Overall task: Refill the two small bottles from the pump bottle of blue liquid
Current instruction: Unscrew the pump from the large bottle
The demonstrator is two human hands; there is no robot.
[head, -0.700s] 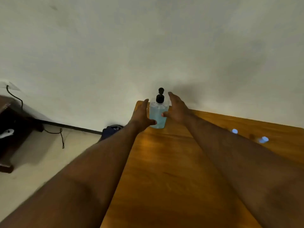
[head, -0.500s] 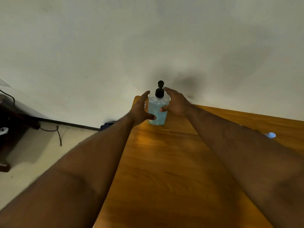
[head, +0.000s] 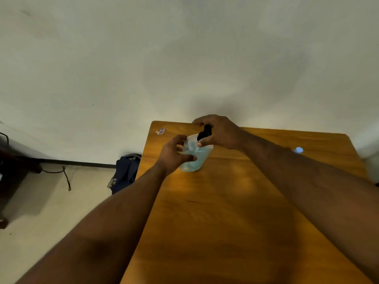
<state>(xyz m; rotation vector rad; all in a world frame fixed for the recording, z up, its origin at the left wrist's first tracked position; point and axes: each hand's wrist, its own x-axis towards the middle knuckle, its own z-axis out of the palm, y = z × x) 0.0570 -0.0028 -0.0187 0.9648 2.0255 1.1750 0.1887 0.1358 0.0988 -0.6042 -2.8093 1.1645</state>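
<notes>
Whereas half a second ago both hands were only flanking the pump bottle near the far edge of the table, the bottle is now seen to be grasped from both sides. Off to the left, on the floor beside the table (head: 235, 212), a dark bag (head: 125, 171) is leaned, and a small sticker (head: 160, 131) is seen on the table's far left corner. The left hand (head: 174, 154) is curled round the body of the pump bottle (head: 193, 158), with the thumb laid across its near face, so that the bottle is held steady on the wood. The right hand (head: 217, 133) has been brought down over the black pump head (head: 206, 132), round which its fingers are closed. The bottle appears somewhat nearer the person than before, though the camera has also tilted downward. From this it is judged that the pump top is about to be worked or unscrewed, so the filling itself has not begun. Well apart to the right, one small blue-capped object (head: 298, 149), probably a small bottle, is left untouched; a second cannot be made out.
</notes>
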